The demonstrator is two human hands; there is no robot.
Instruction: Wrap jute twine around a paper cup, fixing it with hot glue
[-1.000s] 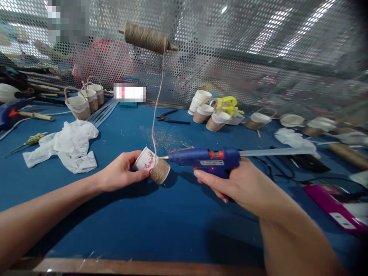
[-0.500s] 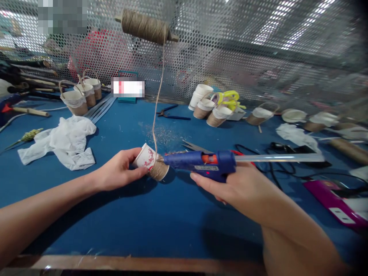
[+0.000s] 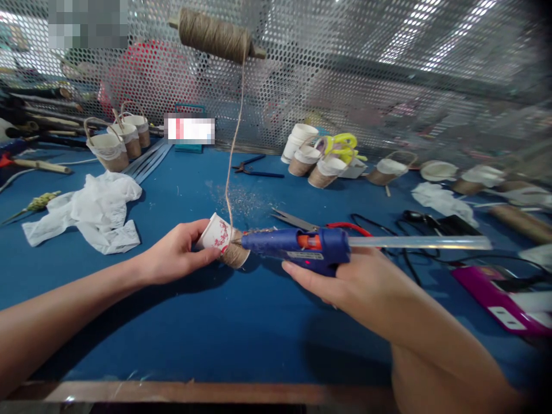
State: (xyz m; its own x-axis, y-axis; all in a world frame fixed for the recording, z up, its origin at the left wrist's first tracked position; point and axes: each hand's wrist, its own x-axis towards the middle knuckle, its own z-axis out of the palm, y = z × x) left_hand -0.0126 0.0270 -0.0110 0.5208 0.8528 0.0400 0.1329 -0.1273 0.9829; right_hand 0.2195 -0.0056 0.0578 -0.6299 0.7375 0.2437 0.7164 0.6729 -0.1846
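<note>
My left hand (image 3: 183, 251) is closed around a small white paper cup (image 3: 215, 233) with a red floral print, tilted on its side above the table. Brown twine (image 3: 235, 255) wraps the cup's lower part, and a strand (image 3: 234, 144) runs from it up to a spool (image 3: 214, 35) on the mesh wall. In my right hand (image 3: 345, 282) is a blue hot glue gun (image 3: 293, 248), with a clear glue stick (image 3: 418, 242) poking out of its back. Its nozzle meets the twine-wrapped side of the cup; whether glue is coming out I cannot tell.
White lace (image 3: 90, 213) lies on the blue table at left. Twine-wrapped cups with handles (image 3: 110, 152) stand behind it, and more cups (image 3: 325, 172) sit at the back right. Pliers (image 3: 254, 171), scissors (image 3: 297, 220), black cables (image 3: 409, 259) and a purple power strip (image 3: 491, 302) lie around.
The whole view has shifted slightly. Both hands keep their hold, and the glue gun's nozzle stays against the twine on the cup.
</note>
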